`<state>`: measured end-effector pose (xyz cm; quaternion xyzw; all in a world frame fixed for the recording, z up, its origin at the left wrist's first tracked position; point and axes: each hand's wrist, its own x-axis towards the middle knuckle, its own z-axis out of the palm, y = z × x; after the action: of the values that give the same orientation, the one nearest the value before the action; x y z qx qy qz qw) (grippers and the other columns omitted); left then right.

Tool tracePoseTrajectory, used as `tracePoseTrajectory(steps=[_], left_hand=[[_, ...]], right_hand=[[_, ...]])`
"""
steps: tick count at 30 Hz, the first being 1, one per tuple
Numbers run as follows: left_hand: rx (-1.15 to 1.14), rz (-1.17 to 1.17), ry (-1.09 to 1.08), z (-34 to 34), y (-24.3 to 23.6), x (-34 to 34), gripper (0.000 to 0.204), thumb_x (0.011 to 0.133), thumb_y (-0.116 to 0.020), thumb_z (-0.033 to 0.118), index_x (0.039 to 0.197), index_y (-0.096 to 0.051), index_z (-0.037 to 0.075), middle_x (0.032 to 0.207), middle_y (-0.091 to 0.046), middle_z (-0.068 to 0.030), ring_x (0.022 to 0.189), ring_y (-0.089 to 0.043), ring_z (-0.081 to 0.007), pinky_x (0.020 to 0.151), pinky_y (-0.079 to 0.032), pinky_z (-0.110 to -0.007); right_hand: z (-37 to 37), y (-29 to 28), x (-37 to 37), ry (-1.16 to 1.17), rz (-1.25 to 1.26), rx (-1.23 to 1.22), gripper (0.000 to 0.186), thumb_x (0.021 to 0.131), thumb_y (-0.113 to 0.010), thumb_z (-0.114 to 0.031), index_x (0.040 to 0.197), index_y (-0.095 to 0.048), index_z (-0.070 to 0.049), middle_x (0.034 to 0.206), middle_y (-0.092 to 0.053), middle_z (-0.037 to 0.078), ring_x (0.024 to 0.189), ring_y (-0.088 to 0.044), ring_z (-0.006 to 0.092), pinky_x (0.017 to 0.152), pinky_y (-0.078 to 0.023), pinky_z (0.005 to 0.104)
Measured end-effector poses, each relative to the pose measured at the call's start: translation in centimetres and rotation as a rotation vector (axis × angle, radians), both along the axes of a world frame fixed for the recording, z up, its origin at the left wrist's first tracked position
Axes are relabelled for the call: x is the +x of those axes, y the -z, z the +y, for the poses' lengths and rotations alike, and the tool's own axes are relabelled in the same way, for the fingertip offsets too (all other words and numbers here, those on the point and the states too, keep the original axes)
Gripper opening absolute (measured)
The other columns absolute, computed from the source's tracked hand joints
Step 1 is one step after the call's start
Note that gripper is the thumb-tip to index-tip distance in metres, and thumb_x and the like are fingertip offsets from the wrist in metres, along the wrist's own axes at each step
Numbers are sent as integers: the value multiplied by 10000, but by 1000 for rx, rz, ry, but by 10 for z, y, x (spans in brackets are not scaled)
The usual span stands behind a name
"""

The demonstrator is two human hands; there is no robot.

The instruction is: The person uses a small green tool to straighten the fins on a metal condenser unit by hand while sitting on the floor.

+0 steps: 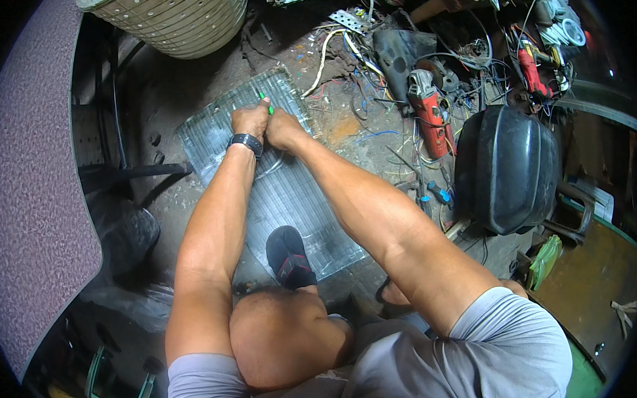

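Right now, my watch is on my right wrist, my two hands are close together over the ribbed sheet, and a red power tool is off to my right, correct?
Not quite: the head view shows the watch on your left wrist. Your left hand and right hand are close together over the ribbed sheet, with a red power tool off to your right.

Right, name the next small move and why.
Perhaps press the dark shoe firmly onto the ribbed sheet: it seems to rest on the near end, while the left hand and right hand are close together over the far end, a green object between them.
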<state>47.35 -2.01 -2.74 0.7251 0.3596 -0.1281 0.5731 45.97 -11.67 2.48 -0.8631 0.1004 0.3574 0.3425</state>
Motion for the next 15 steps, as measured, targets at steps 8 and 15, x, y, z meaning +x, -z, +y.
tracePoseTrajectory(steps=[8, 15], left_hand=[[19, -31, 52, -12, -14, -11, 322, 861, -744, 248, 774, -712, -60, 785, -724, -146, 692, -632, -200, 682, -487, -372], [21, 14, 70, -18, -23, -18, 324, 862, -731, 279, 802, -727, -39, 799, -727, -159, 709, -655, -218, 688, -495, -382]], right_hand=[[-11, 6, -8, -6, 26, -13, 420, 922, -563, -194, 1258, -535, 58, 1255, -588, 334, 1199, -574, 448, 992, -478, 477], [-19, 5, -13, -26, -17, -20, 410, 922, -549, -183, 1239, -522, 77, 1222, -601, 338, 1164, -590, 459, 974, -486, 486]])
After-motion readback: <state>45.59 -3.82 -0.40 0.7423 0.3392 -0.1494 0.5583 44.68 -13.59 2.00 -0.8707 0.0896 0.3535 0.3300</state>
